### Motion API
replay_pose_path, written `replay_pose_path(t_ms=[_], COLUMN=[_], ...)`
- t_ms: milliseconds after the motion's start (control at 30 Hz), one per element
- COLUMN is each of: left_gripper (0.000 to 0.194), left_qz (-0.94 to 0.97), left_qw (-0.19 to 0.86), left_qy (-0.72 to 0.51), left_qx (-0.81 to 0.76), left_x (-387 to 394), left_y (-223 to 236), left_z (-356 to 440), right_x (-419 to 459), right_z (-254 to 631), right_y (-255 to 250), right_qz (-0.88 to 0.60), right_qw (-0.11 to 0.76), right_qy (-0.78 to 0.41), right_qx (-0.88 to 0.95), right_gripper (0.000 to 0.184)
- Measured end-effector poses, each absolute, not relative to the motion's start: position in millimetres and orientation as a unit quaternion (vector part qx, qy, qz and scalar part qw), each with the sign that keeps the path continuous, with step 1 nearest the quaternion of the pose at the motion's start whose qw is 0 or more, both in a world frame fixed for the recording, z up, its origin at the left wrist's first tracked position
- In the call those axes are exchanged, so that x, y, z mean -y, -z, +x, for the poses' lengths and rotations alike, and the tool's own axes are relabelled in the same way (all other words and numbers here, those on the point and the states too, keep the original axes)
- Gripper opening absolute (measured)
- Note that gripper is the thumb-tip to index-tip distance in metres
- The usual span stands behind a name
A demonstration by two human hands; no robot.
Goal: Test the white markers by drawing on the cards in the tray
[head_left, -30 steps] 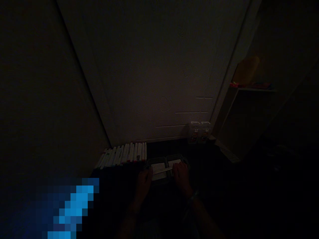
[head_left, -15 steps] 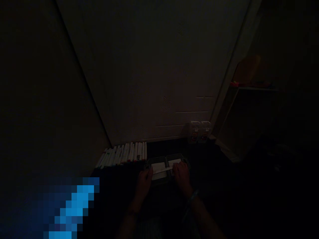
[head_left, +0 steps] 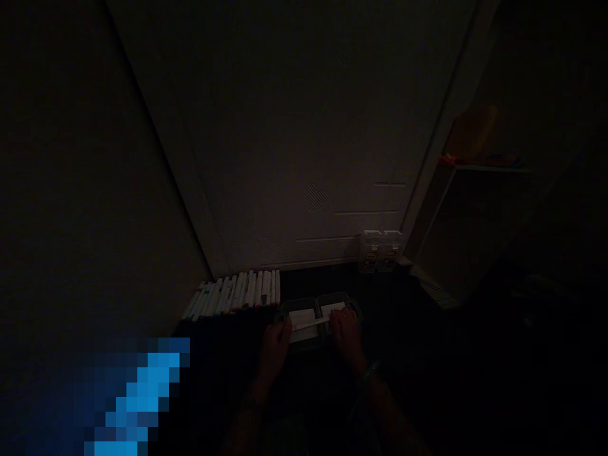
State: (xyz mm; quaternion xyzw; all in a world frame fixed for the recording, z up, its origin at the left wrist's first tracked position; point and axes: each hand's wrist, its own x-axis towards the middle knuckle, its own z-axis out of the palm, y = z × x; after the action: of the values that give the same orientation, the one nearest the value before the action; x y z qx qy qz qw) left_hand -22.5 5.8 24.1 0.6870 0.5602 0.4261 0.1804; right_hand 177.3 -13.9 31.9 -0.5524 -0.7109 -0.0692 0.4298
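Observation:
In the dim head view, a white marker lies level between my hands, above a two-part plastic case. My left hand is closed on the marker's left end. The fingers of my right hand are closed around its right end. White contents, likely more markers, show in both halves of the case; the dark hides their detail. A row of white markers lies side by side to the left, beyond my left hand.
Two clear plastic boxes with labels stand against the pale panel at the back. A shelf unit with an orange item on top is at the right. A pixelated blue patch covers the lower left.
Both hands keep their places on the marker. The picture has shifted only slightly in brightness.

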Motion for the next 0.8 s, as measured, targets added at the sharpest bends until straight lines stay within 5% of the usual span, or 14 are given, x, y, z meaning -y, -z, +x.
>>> replay_pose_path(t_ms=[800], left_gripper=[0.043], left_qz=[0.697], left_qw=[0.161], left_qy=[-0.424], left_qx=[-0.555], left_x=[-6.2], left_y=[-27.5], left_z=[-23.9], right_x=[10.8], right_z=[176.0], right_y=[-29.4], right_qz=[-0.542], right_qw=[0.413], right_qy=[0.066], right_qx=[0.729], right_gripper=[0.031])
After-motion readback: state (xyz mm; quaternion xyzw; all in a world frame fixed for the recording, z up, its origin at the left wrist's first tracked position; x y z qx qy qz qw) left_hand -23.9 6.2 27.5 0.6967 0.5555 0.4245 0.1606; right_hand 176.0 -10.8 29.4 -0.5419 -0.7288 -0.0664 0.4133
